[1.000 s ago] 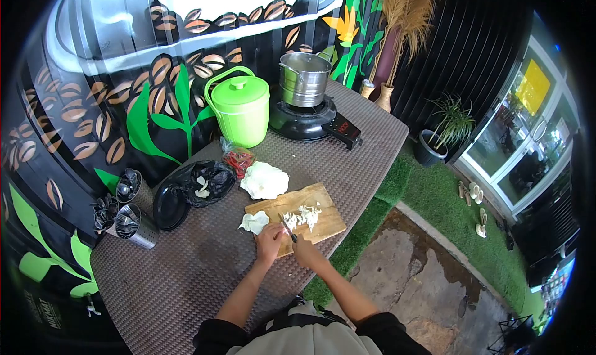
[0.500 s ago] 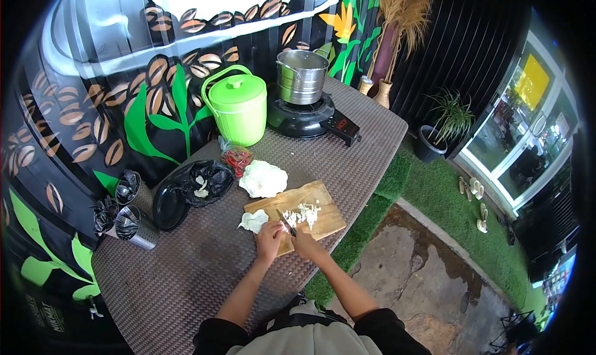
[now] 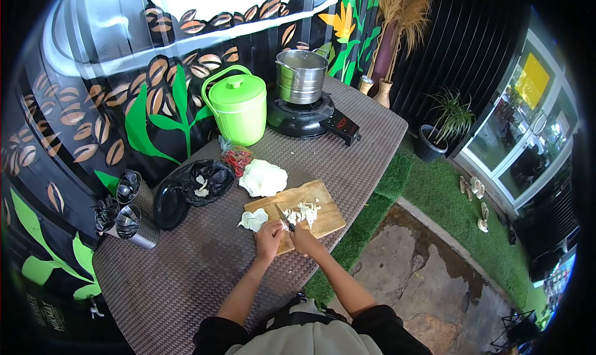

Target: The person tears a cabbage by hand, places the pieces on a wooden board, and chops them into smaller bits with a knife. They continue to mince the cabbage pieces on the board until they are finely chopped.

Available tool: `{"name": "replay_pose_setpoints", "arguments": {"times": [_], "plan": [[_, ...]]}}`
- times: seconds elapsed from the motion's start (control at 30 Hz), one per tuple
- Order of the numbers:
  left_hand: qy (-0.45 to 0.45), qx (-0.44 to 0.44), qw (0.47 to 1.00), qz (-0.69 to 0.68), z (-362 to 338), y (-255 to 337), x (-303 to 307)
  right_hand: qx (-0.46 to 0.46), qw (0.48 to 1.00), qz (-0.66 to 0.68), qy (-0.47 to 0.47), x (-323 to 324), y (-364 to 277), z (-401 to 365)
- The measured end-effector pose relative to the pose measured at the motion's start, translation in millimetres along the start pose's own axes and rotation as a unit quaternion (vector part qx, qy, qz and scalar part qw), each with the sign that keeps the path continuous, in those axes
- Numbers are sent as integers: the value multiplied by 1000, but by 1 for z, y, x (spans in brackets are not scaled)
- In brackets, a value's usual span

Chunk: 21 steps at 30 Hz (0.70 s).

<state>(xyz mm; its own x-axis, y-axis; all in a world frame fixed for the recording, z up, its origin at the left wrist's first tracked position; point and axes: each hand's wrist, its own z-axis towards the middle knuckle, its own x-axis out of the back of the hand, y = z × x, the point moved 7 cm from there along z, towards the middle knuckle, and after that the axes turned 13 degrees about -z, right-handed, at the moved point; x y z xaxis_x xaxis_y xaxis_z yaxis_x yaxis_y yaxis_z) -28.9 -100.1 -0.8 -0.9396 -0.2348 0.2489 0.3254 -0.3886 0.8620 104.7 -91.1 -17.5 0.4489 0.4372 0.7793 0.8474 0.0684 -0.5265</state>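
A knife (image 3: 284,216) is in my right hand (image 3: 304,239), its fingers wrapped round the dark handle and the blade pointing away over the wooden cutting board (image 3: 329,215). Beside the blade, my left hand (image 3: 269,239) has its fingers bent and pressed down on a small pale cabbage piece (image 3: 285,226), mostly covered by the fingertips. Chopped white bits (image 3: 305,213) lie in a loose heap right of the knife. A pale cabbage leaf (image 3: 253,220) overlaps the board's left edge. Just behind the board sits a larger pale cabbage (image 3: 263,178).
Behind the board stand a bag of red chillies (image 3: 236,160), a lime-green lidded bucket (image 3: 237,110) and a steel pot (image 3: 302,76) on a portable stove (image 3: 300,120). To the left are a black plastic bag (image 3: 211,180) and metal cutlery holders (image 3: 138,228). The table edge (image 3: 366,200) runs close on the right.
The knife has shifted slightly away from me, its blade showing a little higher beside my left fingers. Both hands stay at nearly the same spot on the board.
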Motion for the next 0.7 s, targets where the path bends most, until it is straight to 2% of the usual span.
{"name": "replay_pose_setpoints", "arguments": {"times": [0.2,0.3,0.43,0.5,0.57,0.63,0.7], "plan": [[1,3,1000,6,2,-2,0,-66,995,-37,57,-22,1,-26],[-2,-9,1000,-5,2,0,2,-63,994,-35,88,-22,-5,-32],[0,-14,1000,4,2,1,1,-64,995,-27,78,-13,2,-11],[-7,-14,1000,9,2,0,0,28,997,-9,75,-2,1,3],[-3,-17,1000,10,1,3,1,12,999,8,41,4,6,3],[2,-22,1000,8,2,4,1,66,993,-8,100,15,2,-1],[1,-12,1000,3,3,2,1,61,993,-13,101,12,1,-11]]}}
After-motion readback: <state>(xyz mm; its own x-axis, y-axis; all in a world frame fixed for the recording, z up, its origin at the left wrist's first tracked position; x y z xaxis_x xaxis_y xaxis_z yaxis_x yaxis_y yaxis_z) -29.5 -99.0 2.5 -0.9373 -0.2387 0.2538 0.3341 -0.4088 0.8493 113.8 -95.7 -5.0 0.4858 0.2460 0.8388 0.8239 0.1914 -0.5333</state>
